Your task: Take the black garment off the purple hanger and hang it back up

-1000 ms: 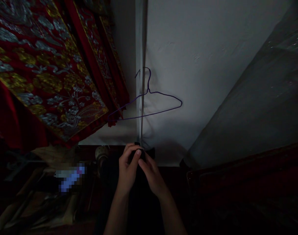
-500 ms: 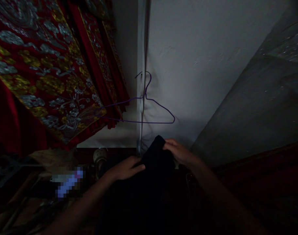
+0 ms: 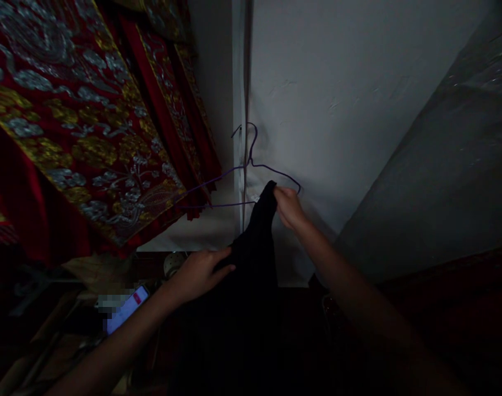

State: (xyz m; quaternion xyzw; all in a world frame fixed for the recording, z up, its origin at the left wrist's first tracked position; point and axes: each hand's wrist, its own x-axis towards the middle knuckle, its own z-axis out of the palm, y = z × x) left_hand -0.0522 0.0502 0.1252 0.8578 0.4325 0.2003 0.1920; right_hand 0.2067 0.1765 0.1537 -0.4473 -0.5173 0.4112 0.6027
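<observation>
Right hand [image 3: 290,208] pinches black cloth [image 3: 253,264] up top; left hand [image 3: 203,270] touches its side, can't tell if gripping | cloth just came up from under purple wire hanger [image 3: 251,160] | now hides some bottom wire, so they're lined up

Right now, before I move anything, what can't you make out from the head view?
In the head view:
Purple hanger: right end of its lower bar, hidden behind the black cloth and right hand.
The black cloth: its lower part, lost in darkness.
Left hand: whether it grips or only touches the cloth; too dark.
Lit screen: its content, too small and partly pixelated.
Red embroidered cloth: upper and left parts, cut off by the edges.
</observation>
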